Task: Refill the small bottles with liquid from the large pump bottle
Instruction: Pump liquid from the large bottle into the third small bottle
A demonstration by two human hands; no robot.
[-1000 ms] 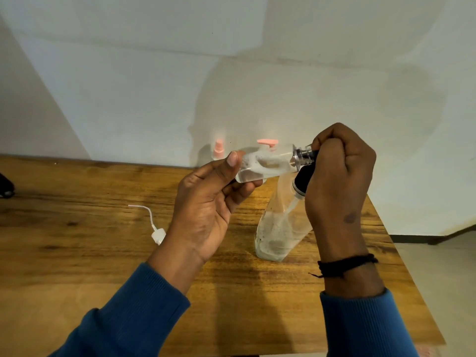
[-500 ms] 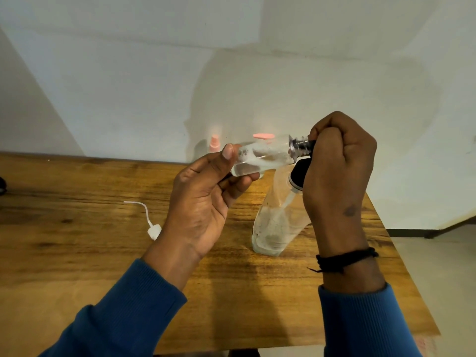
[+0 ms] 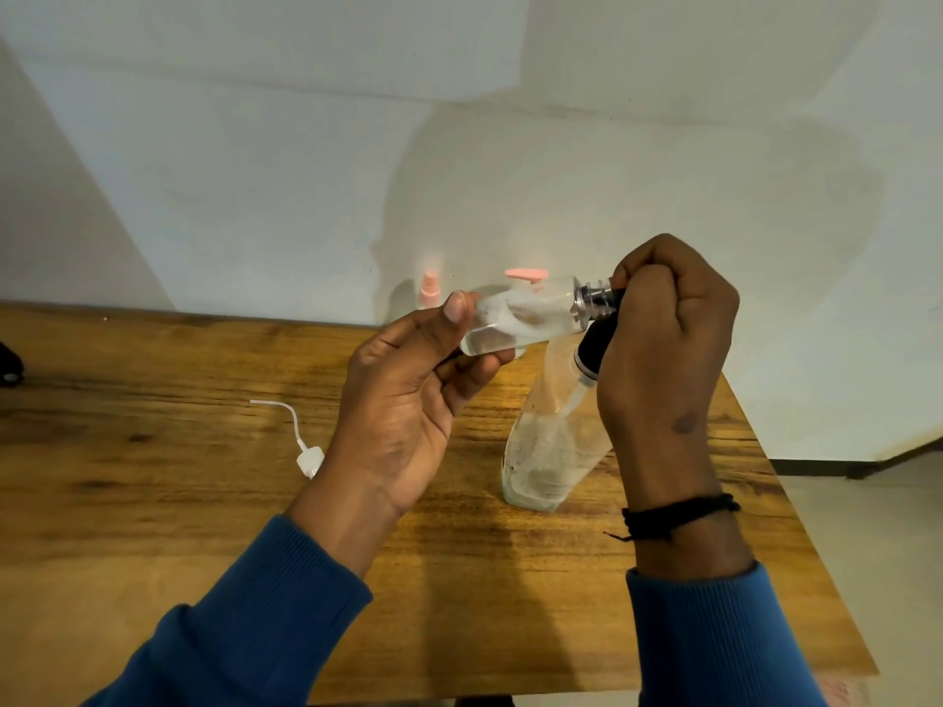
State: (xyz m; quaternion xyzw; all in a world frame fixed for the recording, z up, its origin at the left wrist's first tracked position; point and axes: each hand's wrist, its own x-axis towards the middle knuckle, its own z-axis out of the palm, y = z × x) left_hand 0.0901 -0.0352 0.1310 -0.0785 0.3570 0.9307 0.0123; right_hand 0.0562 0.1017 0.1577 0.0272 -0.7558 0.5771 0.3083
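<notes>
The left hand (image 3: 403, 400) grips the small clear bottle (image 3: 520, 321), its long axis lying toward 3 o'clock; the right hand (image 3: 663, 339) clamps the pump head there.

We wear a blue knitted sweater with ribbed cuffs: the left sleeve (image 3: 245, 625) enters from 7 o'clock, the right sleeve (image 3: 714, 640) from 5 o'clock. A black braided thread band (image 3: 673, 515) circles our right wrist, a loose end trailing. Both hands are bare.
</notes>
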